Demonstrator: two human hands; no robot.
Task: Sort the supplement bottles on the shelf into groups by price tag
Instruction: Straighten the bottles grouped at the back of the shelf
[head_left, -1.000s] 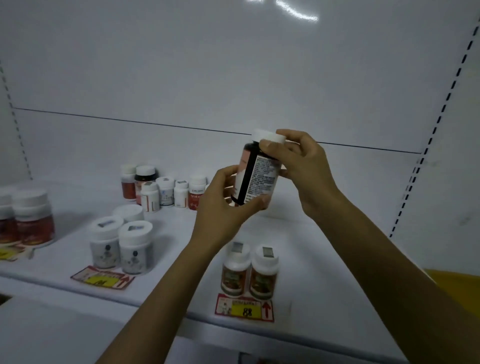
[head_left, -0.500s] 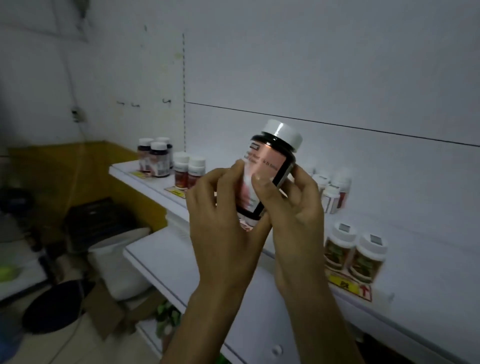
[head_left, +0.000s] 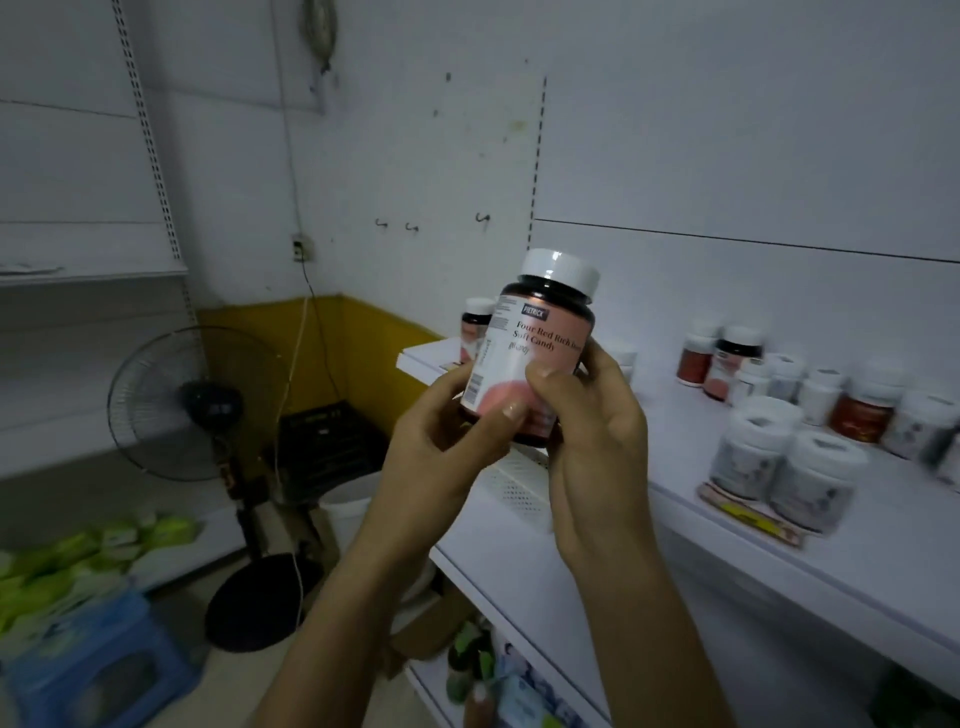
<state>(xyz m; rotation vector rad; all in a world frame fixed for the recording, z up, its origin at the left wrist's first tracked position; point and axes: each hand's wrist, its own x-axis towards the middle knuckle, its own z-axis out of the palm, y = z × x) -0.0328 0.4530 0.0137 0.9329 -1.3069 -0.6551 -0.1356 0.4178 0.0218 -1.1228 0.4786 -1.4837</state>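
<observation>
Both hands hold one dark bottle (head_left: 535, 353) up off the shelf (head_left: 675, 447), white cap on top and label facing the camera, most likely so it can be read and matched to a group. The left hand (head_left: 441, 447) grips its lower left side, fingers (head_left: 506, 415) curled round the base with the thumb on the label. The right hand (head_left: 597, 431) wraps the right side, its thumb laid across the label front. A look-alike bottle (head_left: 475, 327) stands at the shelf's far left end, just behind the held one; that is probably its group. Further right stand mixed small bottles (head_left: 810, 384). Two white-capped jars (head_left: 810, 483) sit behind a price tag (head_left: 748, 514) at the shelf's front edge. No price shows on the held bottle.
</observation>
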